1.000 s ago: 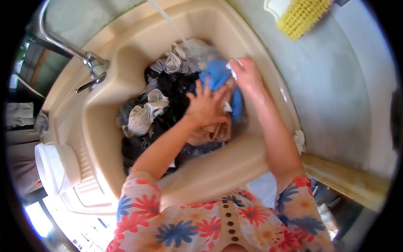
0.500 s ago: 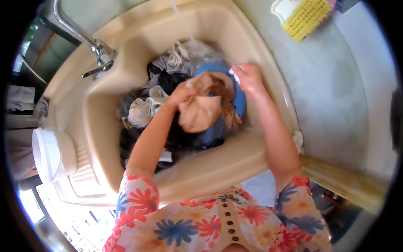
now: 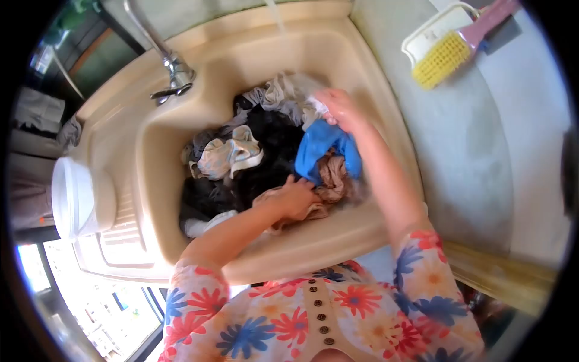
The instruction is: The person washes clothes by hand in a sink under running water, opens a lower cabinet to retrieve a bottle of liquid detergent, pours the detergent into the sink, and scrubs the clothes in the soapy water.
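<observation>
Wet clothes fill a beige sink. My left hand (image 3: 295,198) rests, fingers spread, on a tan cloth (image 3: 333,178) at the sink's near side. My right hand (image 3: 339,108) is closed on a small white cloth (image 3: 316,106) near the far right of the pile. Just below it lies a blue cloth (image 3: 325,145), its lower edge against the tan one. Black clothes (image 3: 274,136) occupy the middle, with a light patterned cloth (image 3: 220,158) to their left. Grey cloth (image 3: 280,93) lies at the back, near a thin stream of water.
A chrome faucet (image 3: 178,69) stands at the back left of the sink (image 3: 289,253). A white bucket (image 3: 84,199) sits on the ribbed drainboard. At the upper right, a yellow-bristled brush (image 3: 443,59) lies across a white dish (image 3: 431,37).
My left hand has lowered the tan cloth toward the near side and opened on it. My right hand has moved slightly toward the back left with the white cloth. The view has shifted.
</observation>
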A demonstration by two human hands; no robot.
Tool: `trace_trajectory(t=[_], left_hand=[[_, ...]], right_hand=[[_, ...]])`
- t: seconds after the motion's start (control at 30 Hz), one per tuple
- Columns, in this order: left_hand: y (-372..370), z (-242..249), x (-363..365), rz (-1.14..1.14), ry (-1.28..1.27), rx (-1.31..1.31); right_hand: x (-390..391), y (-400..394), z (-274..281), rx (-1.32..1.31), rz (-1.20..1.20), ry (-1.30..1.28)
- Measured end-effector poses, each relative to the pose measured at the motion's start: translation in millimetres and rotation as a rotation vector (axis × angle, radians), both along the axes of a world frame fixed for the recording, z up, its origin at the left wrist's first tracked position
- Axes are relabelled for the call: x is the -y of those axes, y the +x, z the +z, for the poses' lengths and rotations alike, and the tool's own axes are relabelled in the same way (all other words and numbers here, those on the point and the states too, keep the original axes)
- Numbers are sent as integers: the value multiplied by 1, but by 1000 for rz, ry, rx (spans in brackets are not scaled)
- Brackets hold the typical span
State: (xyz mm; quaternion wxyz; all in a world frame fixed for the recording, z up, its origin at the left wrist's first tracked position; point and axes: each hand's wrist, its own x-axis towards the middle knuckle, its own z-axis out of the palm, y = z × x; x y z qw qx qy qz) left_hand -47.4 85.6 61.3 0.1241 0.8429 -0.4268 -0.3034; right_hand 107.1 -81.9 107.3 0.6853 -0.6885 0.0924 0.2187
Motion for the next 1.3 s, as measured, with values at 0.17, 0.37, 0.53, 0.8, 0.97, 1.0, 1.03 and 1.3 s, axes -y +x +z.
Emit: trace_trajectory(t=[0.17, 0.37, 0.53, 0.8, 0.97, 1.0, 1.03, 1.3], left_hand=[[21, 31, 23, 13, 52, -135], [57, 37, -66, 381, 30, 652], [37, 15, -154, 477, 304, 199], [84, -71, -118, 643, 332, 7], [81, -44, -124, 677, 300, -1], [85, -28, -125, 672, 244, 37], [89, -11, -124, 667, 189, 72], [175, -15, -55, 818, -390, 607]], right_hand=[[3, 22, 2, -65, -105, 139], [14, 13, -106, 714, 50, -891], [8, -79, -137, 259, 692, -970], [0, -49, -182, 112, 1035, -848], [18, -26, -176, 333, 702, -794], [-3, -10, -102, 344, 967, -1128], [7, 16, -107, 455, 808, -951], [-38, 4, -153, 564, 670, -1062]])
